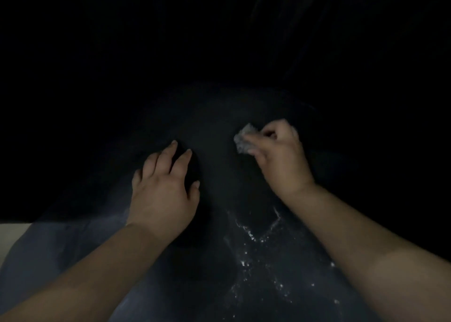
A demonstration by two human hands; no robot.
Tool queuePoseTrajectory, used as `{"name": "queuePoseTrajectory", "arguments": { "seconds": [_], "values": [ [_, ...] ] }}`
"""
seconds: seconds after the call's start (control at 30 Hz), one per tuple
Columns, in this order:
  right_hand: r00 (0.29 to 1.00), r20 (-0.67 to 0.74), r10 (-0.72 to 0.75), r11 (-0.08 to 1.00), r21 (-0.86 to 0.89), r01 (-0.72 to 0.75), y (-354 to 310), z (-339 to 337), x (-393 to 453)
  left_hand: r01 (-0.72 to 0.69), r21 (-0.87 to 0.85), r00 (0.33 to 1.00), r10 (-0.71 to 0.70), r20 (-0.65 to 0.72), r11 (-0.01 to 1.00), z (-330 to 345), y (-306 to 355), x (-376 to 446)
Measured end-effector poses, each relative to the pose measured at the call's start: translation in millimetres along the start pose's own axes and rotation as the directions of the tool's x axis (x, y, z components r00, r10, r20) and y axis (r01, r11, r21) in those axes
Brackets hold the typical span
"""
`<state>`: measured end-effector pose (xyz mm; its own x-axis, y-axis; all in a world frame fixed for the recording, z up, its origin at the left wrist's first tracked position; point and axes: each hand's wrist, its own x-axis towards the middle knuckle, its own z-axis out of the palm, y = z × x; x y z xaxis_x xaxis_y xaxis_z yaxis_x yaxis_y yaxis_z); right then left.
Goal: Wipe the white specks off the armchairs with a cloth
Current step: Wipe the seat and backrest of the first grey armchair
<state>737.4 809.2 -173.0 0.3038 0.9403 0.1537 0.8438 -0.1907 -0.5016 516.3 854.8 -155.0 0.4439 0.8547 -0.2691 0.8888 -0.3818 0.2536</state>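
Observation:
The dark armchair seat [214, 131] fills the dim head view. White specks [253, 238] lie scattered in lines on the seat between my forearms, nearer to me than both hands. My right hand [280, 155] grips a small crumpled grey cloth [244, 138] and holds it against the seat at centre right. My left hand [163, 187] rests flat on the seat at centre left, fingers spread and straight. The chair's back and sides are lost in darkness.
A pale strip of floor or wall [12, 234] shows at the lower left edge beside the chair's grey-lit front [48, 260]. Everything above the hands is black.

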Motion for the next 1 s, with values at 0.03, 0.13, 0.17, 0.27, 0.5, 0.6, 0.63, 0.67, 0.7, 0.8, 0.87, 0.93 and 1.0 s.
{"name": "queuePoseTrajectory", "arguments": {
  "seconds": [0.03, 0.13, 0.17, 0.27, 0.5, 0.6, 0.63, 0.67, 0.7, 0.8, 0.87, 0.93, 1.0],
  "values": [
    [0.999, -0.005, 0.033, 0.999, -0.011, -0.034, 10, -3, 11, 0.001, 0.000, 1.000, -0.001, -0.006, 1.000, 0, 1, 2],
    [0.983, -0.129, 0.134, 0.989, -0.041, -0.141, 32, -12, -8, -0.003, -0.004, 1.000, 0.003, -0.020, 1.000, 1, 6, 9],
    [0.970, -0.170, 0.176, 0.981, -0.053, -0.188, 34, -14, -26, -0.009, -0.005, 1.000, 0.009, -0.021, 1.000, 1, 7, 11],
    [0.974, -0.138, 0.180, 0.982, -0.025, -0.185, 15, -5, -74, -0.014, -0.013, 1.000, 0.014, -0.028, 1.000, 1, 10, 15],
    [0.974, -0.194, 0.121, 0.993, 0.022, -0.119, 29, 10, 19, -0.012, -0.002, 0.999, 0.012, -0.046, 1.000, 1, 17, 23],
    [0.956, -0.188, 0.225, 0.972, -0.020, -0.233, 59, -14, 3, -0.024, 0.009, 0.999, 0.024, -0.034, 1.000, 1, 16, 25],
    [0.935, -0.228, 0.271, 0.957, -0.038, -0.287, 64, -22, -17, -0.025, 0.009, 0.999, 0.026, -0.030, 1.000, 1, 15, 25],
    [0.926, -0.229, 0.301, 0.949, -0.027, -0.315, 63, -27, -39, -0.024, 0.008, 0.999, 0.025, -0.029, 1.000, 0, 14, 25],
    [0.921, -0.210, 0.328, 0.942, 0.003, -0.335, 58, -28, -62, -0.023, 0.005, 0.999, 0.023, -0.029, 1.000, 0, 14, 25],
    [0.940, -0.109, 0.324, 0.946, 0.074, -0.317, 32, -15, -90, -0.025, 0.001, 0.999, 0.026, -0.028, 1.000, 0, 15, 25],
    [0.975, -0.052, 0.216, 0.976, 0.048, -0.214, 24, -12, -72, -0.033, 0.010, 0.999, 0.034, -0.031, 0.999, 1, 15, 25],
    [0.972, -0.066, 0.223, 0.974, 0.045, -0.221, 30, -17, -46, -0.035, 0.013, 0.998, 0.036, -0.043, 0.999, 2, 14, 23],
    [0.951, -0.097, 0.293, 0.956, 0.018, -0.293, 50, -26, -36, -0.036, 0.014, 0.998, 0.037, -0.050, 0.999, 1, 12, 19]
  ]
}}
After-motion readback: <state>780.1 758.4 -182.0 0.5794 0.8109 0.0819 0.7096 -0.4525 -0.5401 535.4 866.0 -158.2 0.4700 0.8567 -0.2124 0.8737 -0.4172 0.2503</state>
